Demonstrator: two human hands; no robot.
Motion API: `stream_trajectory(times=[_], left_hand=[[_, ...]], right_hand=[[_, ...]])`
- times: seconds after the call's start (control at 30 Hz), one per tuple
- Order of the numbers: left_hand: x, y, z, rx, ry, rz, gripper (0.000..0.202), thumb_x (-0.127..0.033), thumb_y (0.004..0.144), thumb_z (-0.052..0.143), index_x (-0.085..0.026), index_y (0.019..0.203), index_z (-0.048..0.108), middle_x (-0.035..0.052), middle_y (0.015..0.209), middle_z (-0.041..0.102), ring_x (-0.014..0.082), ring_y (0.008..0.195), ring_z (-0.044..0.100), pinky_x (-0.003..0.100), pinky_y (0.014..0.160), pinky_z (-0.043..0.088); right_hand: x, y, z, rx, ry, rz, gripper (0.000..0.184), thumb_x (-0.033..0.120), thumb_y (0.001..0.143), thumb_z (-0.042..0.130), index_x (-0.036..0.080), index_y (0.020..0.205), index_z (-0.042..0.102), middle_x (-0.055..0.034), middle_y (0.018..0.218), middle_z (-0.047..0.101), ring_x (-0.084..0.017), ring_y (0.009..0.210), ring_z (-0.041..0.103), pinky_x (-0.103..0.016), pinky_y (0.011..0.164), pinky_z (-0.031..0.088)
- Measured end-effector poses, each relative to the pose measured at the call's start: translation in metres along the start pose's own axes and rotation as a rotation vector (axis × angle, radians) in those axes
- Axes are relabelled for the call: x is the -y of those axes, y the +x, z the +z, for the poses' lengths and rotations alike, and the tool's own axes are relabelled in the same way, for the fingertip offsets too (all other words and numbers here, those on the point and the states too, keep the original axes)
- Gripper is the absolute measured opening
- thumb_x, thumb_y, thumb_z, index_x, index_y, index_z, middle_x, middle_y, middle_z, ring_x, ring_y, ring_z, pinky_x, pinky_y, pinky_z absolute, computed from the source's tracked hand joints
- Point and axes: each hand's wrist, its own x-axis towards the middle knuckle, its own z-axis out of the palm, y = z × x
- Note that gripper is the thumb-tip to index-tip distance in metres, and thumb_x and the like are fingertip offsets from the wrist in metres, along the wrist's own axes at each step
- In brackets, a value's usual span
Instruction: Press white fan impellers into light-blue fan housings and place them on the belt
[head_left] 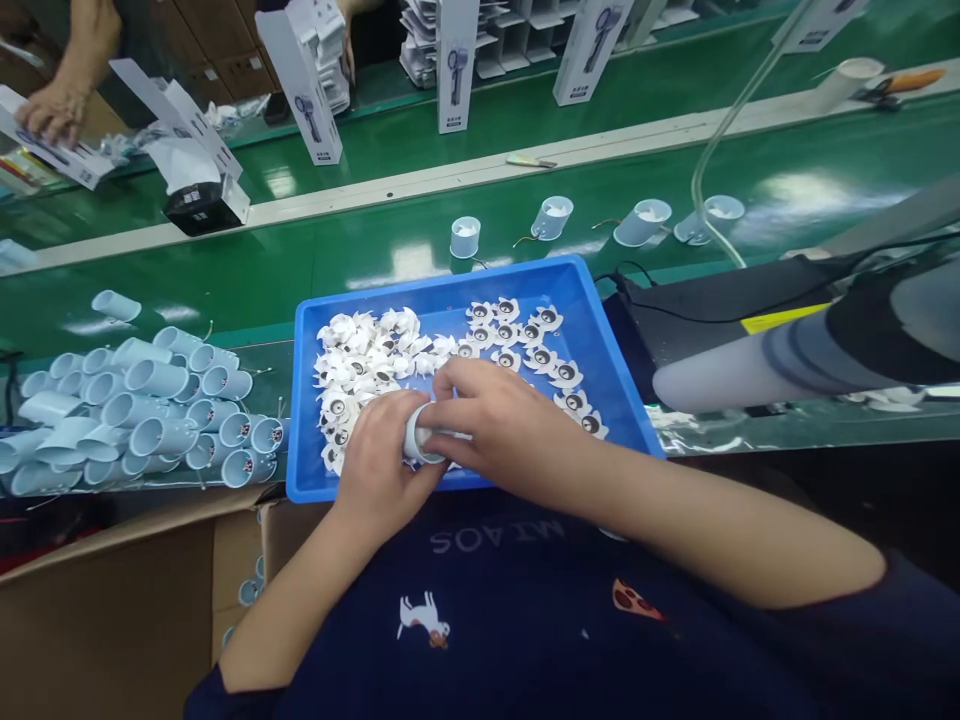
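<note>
My left hand (379, 468) and my right hand (499, 425) both grip a short pale plastic cylinder (418, 438) low over a blue plastic tray (442, 288). Its far end is hidden by my fingers. The tray holds many small white die-cut pieces with round dark-and-white printed centres, some heaped in a loose pile (360, 350) and others spread at the right (525, 340). My hands rest just above the pile's near edge. To the tray's left lies a heap of pale blue plastic cups (142, 395), some with thin wires.
Several pale cups (551, 217) stand on a green conveyor belt (360, 255) beyond the tray. A co-worker's hand (52, 112) rests on a white product box (56, 150) at the far left. A cardboard box (112, 610) sits below left, and a large grey-white cylinder (750, 365) projects at right.
</note>
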Motion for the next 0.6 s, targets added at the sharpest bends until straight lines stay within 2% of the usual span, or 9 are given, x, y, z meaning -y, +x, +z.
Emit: stream_trajectory(times=[0.1, 0.17, 0.2, 0.27, 0.33, 0.43, 0.5, 0.6], left_hand=[[-0.001, 0.000, 0.002, -0.047, -0.018, 0.026, 0.043, -0.029, 0.090, 0.065, -0.023, 0.129, 0.049, 0.0097, 0.118, 0.066, 0.0256, 0.113, 0.063, 0.045, 0.099, 0.051], [0.003, 0.002, -0.001, -0.035, -0.034, 0.029, 0.046, -0.038, 0.090, 0.069, -0.023, 0.130, 0.051, 0.0106, 0.122, 0.063, 0.0258, 0.116, 0.061, 0.045, 0.100, 0.050], [0.007, 0.003, -0.004, -0.041, -0.022, 0.014, 0.050, -0.043, 0.089, 0.070, -0.023, 0.130, 0.052, 0.0111, 0.123, 0.061, 0.0258, 0.116, 0.061, 0.044, 0.100, 0.051], [0.018, 0.006, -0.011, -0.092, 0.021, -0.005, 0.058, -0.051, 0.087, 0.071, -0.023, 0.134, 0.051, 0.0116, 0.121, 0.061, 0.0254, 0.114, 0.062, 0.042, 0.096, 0.053], [0.030, 0.011, -0.017, -0.116, 0.056, 0.037, 0.053, -0.051, 0.090, 0.069, -0.024, 0.132, 0.052, 0.0104, 0.118, 0.064, 0.0238, 0.111, 0.065, 0.040, 0.093, 0.055], [0.045, 0.022, -0.022, -0.131, 0.043, 0.141, 0.034, -0.045, 0.089, 0.072, -0.024, 0.110, 0.055, 0.0086, 0.117, 0.066, 0.0225, 0.110, 0.067, 0.039, 0.092, 0.056], [0.053, 0.032, -0.022, -0.183, 0.006, 0.148, 0.035, -0.042, 0.087, 0.075, -0.024, 0.101, 0.049, 0.0086, 0.117, 0.066, 0.0227, 0.111, 0.067, 0.041, 0.092, 0.055], [0.067, 0.055, -0.020, -0.262, -0.041, 0.162, 0.050, -0.043, 0.086, 0.074, -0.025, 0.120, 0.040, 0.0093, 0.115, 0.065, 0.0226, 0.108, 0.067, 0.045, 0.094, 0.054]], right_hand=[[0.000, -0.001, -0.004, 0.002, 0.096, 0.002, 0.013, 0.017, 0.084, 0.081, 0.020, 0.096, 0.075, -0.0045, 0.096, 0.052, -0.018, 0.088, 0.051, -0.032, 0.077, 0.035], [-0.004, -0.008, -0.017, 0.003, 0.242, -0.009, 0.006, 0.020, 0.089, 0.078, 0.016, 0.087, 0.073, -0.0039, 0.093, 0.050, -0.015, 0.086, 0.051, -0.029, 0.076, 0.037], [-0.006, -0.013, -0.025, -0.011, 0.303, -0.011, 0.014, 0.022, 0.092, 0.074, 0.014, 0.081, 0.071, -0.0039, 0.090, 0.049, -0.014, 0.084, 0.050, -0.028, 0.074, 0.038], [-0.011, -0.026, -0.039, -0.095, 0.360, -0.001, 0.023, 0.027, 0.098, 0.066, 0.014, 0.079, 0.068, -0.0043, 0.089, 0.047, -0.013, 0.082, 0.049, -0.026, 0.072, 0.039], [-0.017, -0.038, -0.046, -0.179, 0.356, 0.016, 0.018, 0.029, 0.100, 0.062, 0.017, 0.089, 0.069, -0.0054, 0.094, 0.049, -0.014, 0.086, 0.052, -0.026, 0.075, 0.043], [-0.026, -0.052, -0.043, -0.239, 0.349, 0.021, 0.010, 0.027, 0.099, 0.062, 0.021, 0.096, 0.070, -0.0059, 0.103, 0.053, -0.015, 0.095, 0.056, -0.027, 0.082, 0.046], [-0.031, -0.060, -0.038, -0.269, 0.354, 0.032, 0.009, 0.026, 0.098, 0.061, 0.023, 0.096, 0.069, -0.0056, 0.105, 0.054, -0.015, 0.098, 0.057, -0.027, 0.084, 0.048], [-0.038, -0.071, -0.032, -0.287, 0.368, 0.094, 0.011, 0.031, 0.098, 0.061, 0.025, 0.096, 0.070, -0.0057, 0.109, 0.056, -0.017, 0.102, 0.059, -0.031, 0.089, 0.051]])
